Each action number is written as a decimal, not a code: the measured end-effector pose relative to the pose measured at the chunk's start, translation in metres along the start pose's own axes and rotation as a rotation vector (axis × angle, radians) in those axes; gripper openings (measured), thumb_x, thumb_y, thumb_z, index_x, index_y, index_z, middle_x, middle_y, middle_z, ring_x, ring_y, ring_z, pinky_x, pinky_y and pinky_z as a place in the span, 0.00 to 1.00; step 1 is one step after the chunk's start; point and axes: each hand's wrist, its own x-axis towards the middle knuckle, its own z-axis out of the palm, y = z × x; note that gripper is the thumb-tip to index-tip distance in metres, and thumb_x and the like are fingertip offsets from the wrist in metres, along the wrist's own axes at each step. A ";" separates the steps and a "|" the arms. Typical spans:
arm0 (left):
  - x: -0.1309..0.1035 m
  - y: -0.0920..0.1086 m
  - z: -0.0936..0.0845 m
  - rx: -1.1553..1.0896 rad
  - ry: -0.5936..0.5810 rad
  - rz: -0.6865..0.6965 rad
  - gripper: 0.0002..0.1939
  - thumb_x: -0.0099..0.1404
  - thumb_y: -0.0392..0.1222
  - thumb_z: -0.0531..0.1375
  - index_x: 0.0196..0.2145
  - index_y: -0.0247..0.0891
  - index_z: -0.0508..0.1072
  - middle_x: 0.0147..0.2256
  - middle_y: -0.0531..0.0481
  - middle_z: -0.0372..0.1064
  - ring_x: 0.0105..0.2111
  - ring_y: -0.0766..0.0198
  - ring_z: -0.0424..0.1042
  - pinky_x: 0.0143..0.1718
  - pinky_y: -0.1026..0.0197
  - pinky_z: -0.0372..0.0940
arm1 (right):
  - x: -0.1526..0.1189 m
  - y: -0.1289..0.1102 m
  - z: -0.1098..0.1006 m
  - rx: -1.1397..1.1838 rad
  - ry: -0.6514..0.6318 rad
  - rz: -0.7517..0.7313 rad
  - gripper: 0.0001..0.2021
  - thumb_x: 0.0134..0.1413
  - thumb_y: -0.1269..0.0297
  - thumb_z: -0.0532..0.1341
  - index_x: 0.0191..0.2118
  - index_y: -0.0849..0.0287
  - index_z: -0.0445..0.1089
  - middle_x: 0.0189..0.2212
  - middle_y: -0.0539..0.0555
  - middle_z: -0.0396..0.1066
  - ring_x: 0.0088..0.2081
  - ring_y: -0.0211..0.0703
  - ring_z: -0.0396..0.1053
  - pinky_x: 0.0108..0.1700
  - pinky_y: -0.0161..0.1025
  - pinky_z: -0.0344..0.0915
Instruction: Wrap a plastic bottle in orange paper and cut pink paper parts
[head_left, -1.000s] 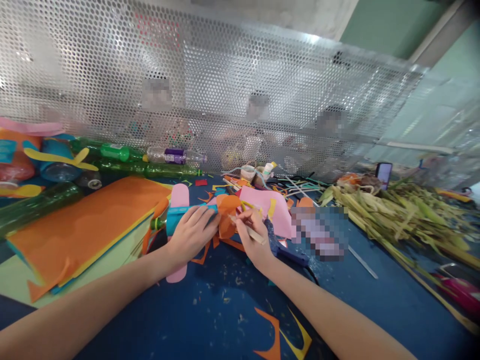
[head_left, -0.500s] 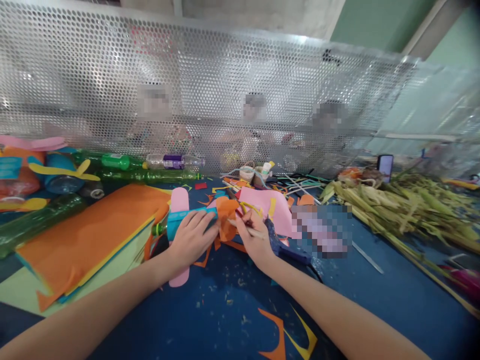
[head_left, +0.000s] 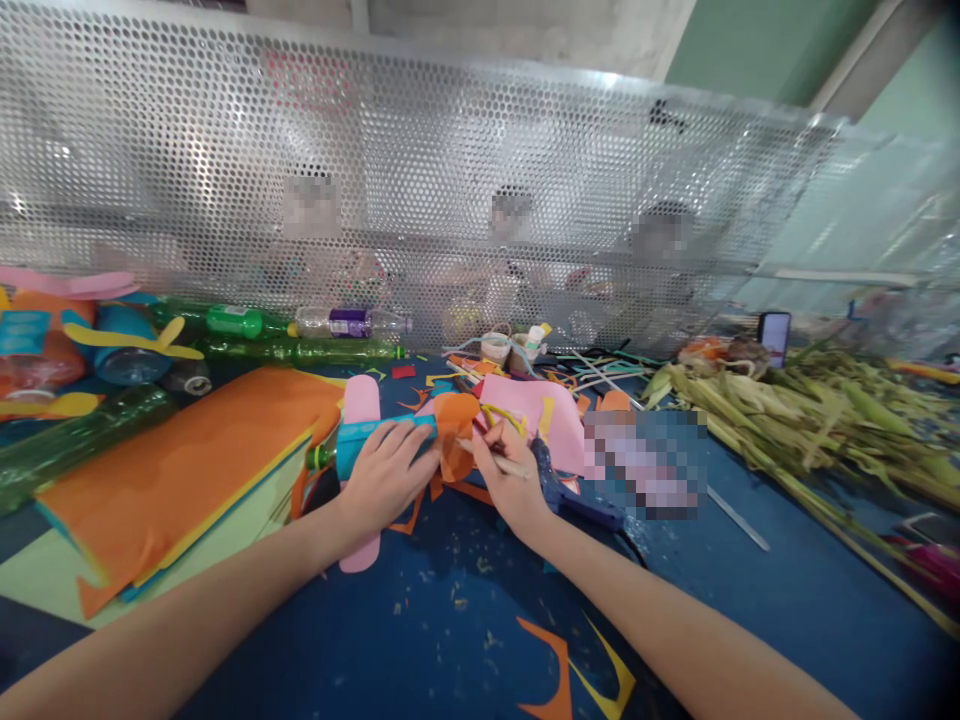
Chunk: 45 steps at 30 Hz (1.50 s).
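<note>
blue-wrapped bottle [head_left: 352, 450] lay sideways on the table [head_left: 420, 640], wrap on and pink strip [head_left: 361, 398] set crosswise; the left hand [head_left: 390, 470] curled over the bottle, gripping it; the right hand [head_left: 514, 480], fingers pinched, worked at the orange piece [head_left: 454, 415], apparently the unfinished end, with a pale stick [head_left: 464, 444], perhaps a pencil

Head view faces forward, downward — seemingly from close by.
</note>
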 end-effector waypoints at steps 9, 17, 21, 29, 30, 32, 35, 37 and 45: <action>0.000 0.000 0.001 -0.009 0.002 -0.008 0.11 0.62 0.37 0.57 0.43 0.40 0.72 0.44 0.44 0.70 0.44 0.54 0.67 0.48 0.50 0.59 | -0.001 -0.001 0.001 -0.005 -0.061 0.008 0.13 0.57 0.61 0.55 0.25 0.55 0.51 0.18 0.43 0.50 0.20 0.34 0.51 0.26 0.36 0.53; 0.000 0.000 0.000 0.015 -0.013 0.001 0.11 0.62 0.37 0.57 0.43 0.39 0.71 0.45 0.44 0.70 0.44 0.53 0.67 0.49 0.50 0.59 | 0.000 -0.006 -0.001 -0.004 -0.097 0.002 0.12 0.57 0.61 0.55 0.25 0.55 0.53 0.19 0.43 0.52 0.20 0.35 0.52 0.26 0.36 0.54; 0.001 0.000 -0.001 0.009 -0.011 -0.005 0.11 0.62 0.37 0.57 0.43 0.39 0.72 0.44 0.44 0.70 0.43 0.53 0.67 0.48 0.50 0.60 | 0.000 -0.008 -0.001 0.006 -0.112 0.024 0.11 0.56 0.61 0.56 0.26 0.55 0.54 0.19 0.44 0.54 0.20 0.35 0.53 0.25 0.36 0.54; 0.002 0.000 -0.002 -0.005 -0.006 -0.004 0.11 0.62 0.36 0.57 0.42 0.39 0.72 0.44 0.43 0.70 0.43 0.54 0.67 0.47 0.50 0.60 | -0.001 -0.001 -0.001 -0.040 -0.036 -0.036 0.11 0.57 0.64 0.54 0.25 0.55 0.52 0.19 0.44 0.51 0.20 0.34 0.53 0.25 0.35 0.53; 0.002 0.000 -0.002 -0.007 -0.005 -0.003 0.11 0.62 0.36 0.57 0.42 0.40 0.72 0.44 0.43 0.69 0.43 0.54 0.67 0.47 0.50 0.60 | 0.000 -0.001 -0.001 -0.044 -0.032 -0.039 0.11 0.57 0.64 0.54 0.25 0.55 0.52 0.19 0.44 0.52 0.21 0.34 0.53 0.25 0.35 0.53; 0.002 0.000 -0.002 -0.009 -0.008 -0.001 0.11 0.62 0.36 0.56 0.42 0.40 0.72 0.44 0.43 0.69 0.43 0.54 0.67 0.47 0.49 0.60 | 0.000 -0.001 -0.002 -0.057 -0.023 -0.043 0.11 0.57 0.64 0.54 0.25 0.55 0.53 0.19 0.44 0.52 0.21 0.34 0.53 0.25 0.35 0.53; 0.002 0.001 -0.003 -0.006 -0.017 -0.001 0.10 0.62 0.36 0.56 0.42 0.39 0.72 0.44 0.44 0.69 0.43 0.53 0.67 0.47 0.49 0.61 | 0.001 -0.004 -0.003 -0.076 -0.012 -0.060 0.12 0.57 0.65 0.54 0.25 0.55 0.52 0.19 0.44 0.51 0.21 0.34 0.53 0.26 0.35 0.53; 0.002 0.001 -0.004 -0.004 -0.020 -0.001 0.10 0.62 0.36 0.56 0.42 0.39 0.72 0.45 0.44 0.69 0.44 0.53 0.67 0.47 0.50 0.61 | 0.001 -0.004 -0.003 -0.080 -0.010 -0.068 0.12 0.57 0.65 0.54 0.24 0.55 0.52 0.19 0.44 0.51 0.21 0.35 0.53 0.26 0.35 0.53; 0.001 0.000 -0.001 -0.020 -0.001 -0.004 0.11 0.62 0.35 0.56 0.43 0.39 0.72 0.45 0.43 0.70 0.44 0.54 0.67 0.47 0.49 0.61 | 0.000 0.000 -0.002 -0.059 -0.042 -0.047 0.11 0.56 0.66 0.54 0.25 0.55 0.52 0.19 0.44 0.53 0.23 0.36 0.55 0.28 0.36 0.55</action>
